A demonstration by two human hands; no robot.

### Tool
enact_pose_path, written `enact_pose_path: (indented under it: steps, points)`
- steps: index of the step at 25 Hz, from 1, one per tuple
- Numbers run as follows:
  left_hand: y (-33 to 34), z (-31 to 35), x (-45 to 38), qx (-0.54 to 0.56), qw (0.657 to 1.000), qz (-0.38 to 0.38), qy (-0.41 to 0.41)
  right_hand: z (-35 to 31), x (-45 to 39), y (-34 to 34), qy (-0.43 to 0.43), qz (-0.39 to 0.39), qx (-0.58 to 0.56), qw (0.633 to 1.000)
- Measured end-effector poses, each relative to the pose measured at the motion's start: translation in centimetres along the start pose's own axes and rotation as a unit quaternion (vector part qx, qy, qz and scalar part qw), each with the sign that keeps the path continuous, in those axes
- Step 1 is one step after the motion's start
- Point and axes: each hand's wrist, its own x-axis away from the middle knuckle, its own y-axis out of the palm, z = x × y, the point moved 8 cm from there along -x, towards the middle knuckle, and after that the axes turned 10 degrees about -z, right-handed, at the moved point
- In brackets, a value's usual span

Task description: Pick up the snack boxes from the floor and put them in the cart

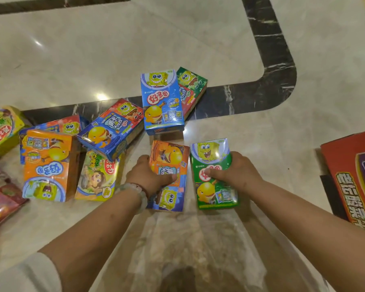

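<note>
While both grips hold | left hand [149, 175] clamps orange-blue cardboard snack box [169, 165], right hand [234, 171] clamps green cardboard snack box [214, 178], both just over marble floor [198, 49] | likely light, stiff, glossy-slick: pinch long sides | cart unseen

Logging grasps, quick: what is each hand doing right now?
Left hand: grips the orange and blue box.
Right hand: grips the green box.

Overhead glare, soft blur, warped edges
</note>
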Motion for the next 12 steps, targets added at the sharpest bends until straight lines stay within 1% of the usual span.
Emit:
enact_pose_path:
  steps: [2, 4, 7, 9, 12]
  points:
    - [0.6, -0.5, 0.1, 0.119, 0.992, -0.037, -0.011, 0.0, 0.3, 1.0, -0.008, -0.008, -0.089, 0.996]
    - [0.9, -0.3, 0.4, 0.198, 0.976, -0.088, 0.001, -0.3, 0.4, 1.7, -0.031, -0.039, -0.176, 0.983]
    - [0.7, 0.3, 1.4, 0.231, 0.965, -0.116, 0.034, -1.4, 1.9, 1.6, -0.074, -0.087, -0.278, 0.954]
    - [-0.5, 2.0, 4.0, 0.244, 0.961, -0.115, 0.055, -2.6, 4.1, 0.5, -0.076, -0.082, -0.316, 0.942]
    - [-4.4, 6.5, 10.3, 0.248, 0.959, -0.095, 0.096, -6.8, 9.8, -2.4, -0.084, -0.051, -0.352, 0.931]
